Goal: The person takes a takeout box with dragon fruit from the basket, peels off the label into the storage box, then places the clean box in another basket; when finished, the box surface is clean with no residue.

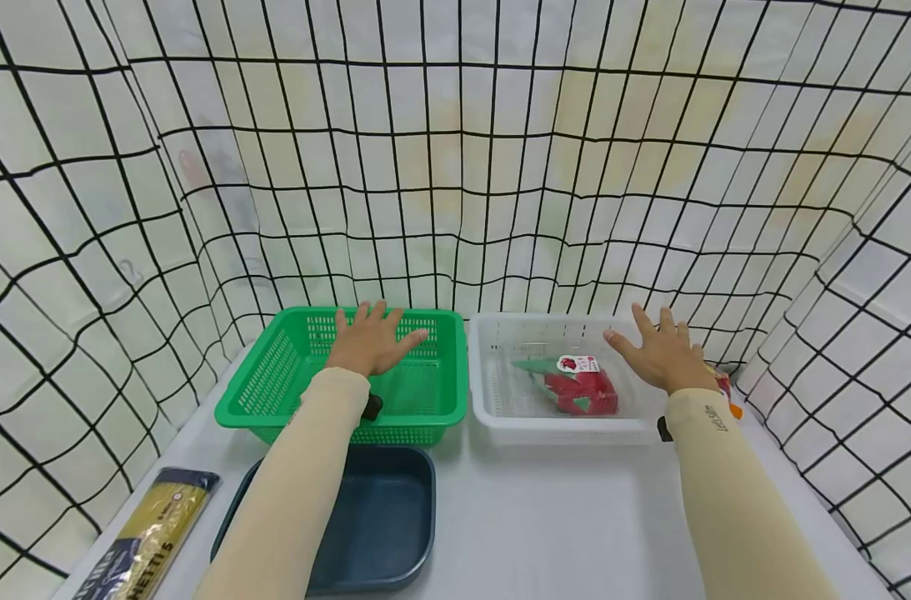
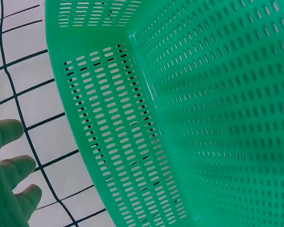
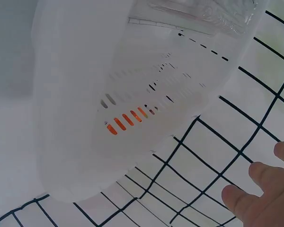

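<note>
My left hand is spread above the green basket, holding nothing. In the left wrist view its fingers show beside the wall of that slotted basket. My right hand, also spread and holding nothing, hovers over the right end of the white basket. Inside the white basket lies a clear plastic package with red contents and a white label; what it contains I cannot tell. The right wrist view shows fingertips apart from the white basket's wall.
A dark blue tray sits in front of the green basket, partly behind my left forearm. A yellow spaghetti packet lies at the left edge. A colourful item is mostly hidden behind my right wrist. Black netting surrounds the table.
</note>
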`<state>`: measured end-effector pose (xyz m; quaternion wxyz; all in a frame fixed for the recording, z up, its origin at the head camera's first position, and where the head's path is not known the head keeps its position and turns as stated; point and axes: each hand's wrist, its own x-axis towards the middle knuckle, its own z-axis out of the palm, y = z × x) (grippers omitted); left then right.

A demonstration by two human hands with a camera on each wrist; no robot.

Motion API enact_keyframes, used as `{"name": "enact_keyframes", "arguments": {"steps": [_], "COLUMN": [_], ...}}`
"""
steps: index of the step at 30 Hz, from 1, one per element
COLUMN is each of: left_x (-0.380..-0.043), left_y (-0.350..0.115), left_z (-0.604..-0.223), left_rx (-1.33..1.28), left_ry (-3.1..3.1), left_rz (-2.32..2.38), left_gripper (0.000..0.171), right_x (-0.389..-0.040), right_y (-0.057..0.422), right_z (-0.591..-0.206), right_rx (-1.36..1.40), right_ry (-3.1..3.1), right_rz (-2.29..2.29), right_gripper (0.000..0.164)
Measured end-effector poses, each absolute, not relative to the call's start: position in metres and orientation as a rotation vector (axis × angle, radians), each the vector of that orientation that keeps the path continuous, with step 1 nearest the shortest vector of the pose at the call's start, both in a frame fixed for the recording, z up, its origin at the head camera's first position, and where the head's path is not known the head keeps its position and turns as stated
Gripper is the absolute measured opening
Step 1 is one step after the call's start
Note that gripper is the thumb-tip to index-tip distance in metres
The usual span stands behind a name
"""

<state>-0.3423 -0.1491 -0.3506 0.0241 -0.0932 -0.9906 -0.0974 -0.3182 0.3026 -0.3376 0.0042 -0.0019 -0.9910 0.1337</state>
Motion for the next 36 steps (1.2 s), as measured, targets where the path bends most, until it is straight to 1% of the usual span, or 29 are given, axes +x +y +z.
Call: {"name": "enact_keyframes", "arguments": {"steps": [6,15,21,25,29,36], "left_x": [-0.347,-0.342,-0.341,-0.338,-0.336,-0.333], "left_y": [-0.133,-0.085,-0.053,-0.035,-0.022,-0.005], "left_z": [-0.351,-0.334,-0.331,-0.334,-0.340,-0.344], "left_rx": [-0.305,-0.359,-0.441,-0.446,-0.411,-0.352], "left_ry": [-3.067,-2.941,-2.850,-2.880,-2.934,-2.970], "left_rz": [-0.460,-1.211,-1.594,-1.684,-1.676,-1.623], "left_gripper": [0.094,0.093,0.090,0.090,0.090,0.088], "right_x": [-0.320,-0.327,-0.331,-0.331,-0.330,-0.329], "right_y": [0.303,0.301,0.301,0.301,0.300,0.302], "right_z": [-0.338,-0.335,-0.338,-0.344,-0.348,-0.355], "right_rx": [-0.022,0.037,0.015,-0.065,-0.187,-0.318], "right_ry": [-3.092,-2.984,-2.995,-3.021,-3.032,-3.049], "right_rz": [0.613,1.170,1.315,1.384,1.533,1.693], "right_gripper": [0.101,0.094,0.093,0.099,0.105,0.103]}}
